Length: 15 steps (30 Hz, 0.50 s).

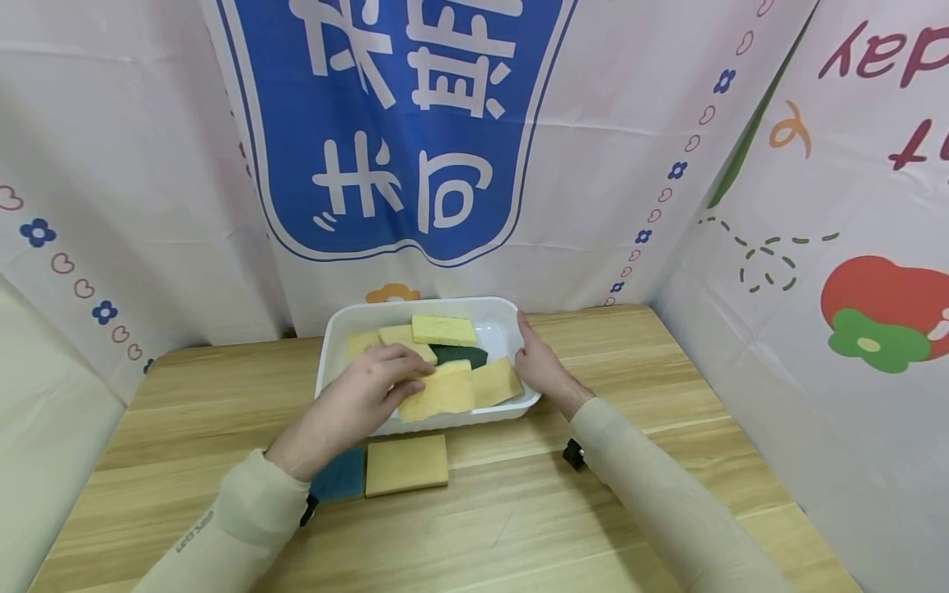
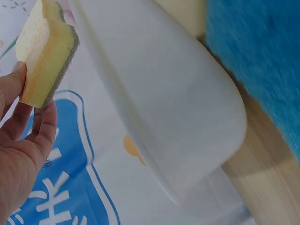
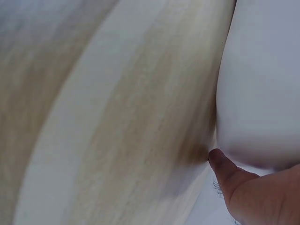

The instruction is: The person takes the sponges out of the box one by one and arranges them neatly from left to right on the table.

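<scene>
My left hand (image 1: 366, 391) pinches a yellow sponge with a wavy edge (image 1: 439, 392) between thumb and fingers, over the front of a white plastic basin (image 1: 498, 306). In the left wrist view, the same sponge (image 2: 47, 51) shows a thin grey layer on one face. My right hand (image 1: 547, 369) holds the basin's right side at the wall. In the right wrist view, one finger lies against the outside of the white basin (image 3: 262, 84). Inside the basin are a bright yellow sponge (image 1: 443, 329), a dark green piece (image 1: 461, 356) and several pale yellow sponges (image 1: 495, 382).
Before the basin, a blue pad (image 1: 339, 476) and a yellow sponge (image 1: 407, 465) lie side by side on the wooden table (image 1: 511, 511). A printed cloth (image 1: 593, 148) hangs directly behind the basin, and another printed cloth (image 1: 778, 346) stands along the right.
</scene>
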Motion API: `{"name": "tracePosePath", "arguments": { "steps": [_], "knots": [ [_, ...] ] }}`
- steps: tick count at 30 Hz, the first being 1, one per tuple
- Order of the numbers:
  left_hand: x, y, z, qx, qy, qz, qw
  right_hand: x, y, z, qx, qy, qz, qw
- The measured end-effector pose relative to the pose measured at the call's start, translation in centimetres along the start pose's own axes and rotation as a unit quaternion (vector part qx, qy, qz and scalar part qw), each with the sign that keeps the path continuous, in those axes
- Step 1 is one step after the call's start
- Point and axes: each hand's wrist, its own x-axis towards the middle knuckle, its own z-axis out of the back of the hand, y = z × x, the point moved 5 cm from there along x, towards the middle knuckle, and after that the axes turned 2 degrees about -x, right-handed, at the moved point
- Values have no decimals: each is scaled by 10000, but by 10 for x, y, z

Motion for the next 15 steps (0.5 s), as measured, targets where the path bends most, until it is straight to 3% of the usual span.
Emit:
{"name": "tracePosePath", "arguments": {
  "steps": [9, 15],
  "knots": [
    [1, -30, -17, -36, 3, -533, 9986, 1, -3, -1, 69, 37, 3, 10000],
    [1, -44, -30, -56, 214, -745, 9970, 0, -4, -1, 166, 90, -36, 9998]
  ]
}}
